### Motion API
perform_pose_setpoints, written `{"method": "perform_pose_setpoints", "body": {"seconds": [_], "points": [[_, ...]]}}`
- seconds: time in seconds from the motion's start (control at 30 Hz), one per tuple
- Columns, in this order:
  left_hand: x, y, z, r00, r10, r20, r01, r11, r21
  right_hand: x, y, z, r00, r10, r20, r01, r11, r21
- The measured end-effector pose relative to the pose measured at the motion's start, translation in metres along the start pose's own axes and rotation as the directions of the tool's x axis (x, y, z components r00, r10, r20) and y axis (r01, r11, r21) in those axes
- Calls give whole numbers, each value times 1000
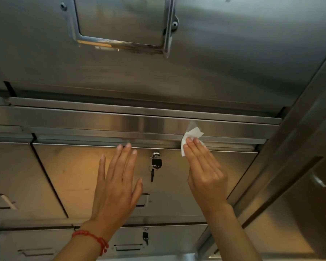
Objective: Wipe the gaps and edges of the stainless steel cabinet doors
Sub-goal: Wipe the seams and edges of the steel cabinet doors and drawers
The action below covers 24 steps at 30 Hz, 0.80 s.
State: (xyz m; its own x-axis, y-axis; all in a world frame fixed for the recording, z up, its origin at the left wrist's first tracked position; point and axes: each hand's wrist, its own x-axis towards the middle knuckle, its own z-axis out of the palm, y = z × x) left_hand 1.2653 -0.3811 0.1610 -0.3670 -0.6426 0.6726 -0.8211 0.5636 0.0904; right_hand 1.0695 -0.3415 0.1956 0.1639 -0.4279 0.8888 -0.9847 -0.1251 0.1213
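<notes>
A stainless steel cabinet door (79, 178) fills the middle of the view, with a small padlock and key (156, 162) near its top. My right hand (205, 170) presses a white wipe (191, 135) with straight fingers onto the door's top edge and the gap above it. My left hand (117, 183) lies flat on the door, fingers spread, fingertips at the same top edge. A red string bracelet (91, 237) is on my left wrist.
A steel rail (102, 119) runs across above the door. Higher up is a large steel panel with a chrome frame handle (120, 42). A neighbouring door (9, 176) sits to the left, a lower drawer with another lock (145, 237) below, a steel post (290, 147) at right.
</notes>
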Motion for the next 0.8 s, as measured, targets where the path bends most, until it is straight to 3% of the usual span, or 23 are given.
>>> {"method": "perform_pose_setpoints", "body": {"seconds": [0.8], "points": [[26, 60, 24, 999, 37, 26, -37, 999, 4, -23, 61, -14, 995, 98, -7, -98, 995, -28]]}}
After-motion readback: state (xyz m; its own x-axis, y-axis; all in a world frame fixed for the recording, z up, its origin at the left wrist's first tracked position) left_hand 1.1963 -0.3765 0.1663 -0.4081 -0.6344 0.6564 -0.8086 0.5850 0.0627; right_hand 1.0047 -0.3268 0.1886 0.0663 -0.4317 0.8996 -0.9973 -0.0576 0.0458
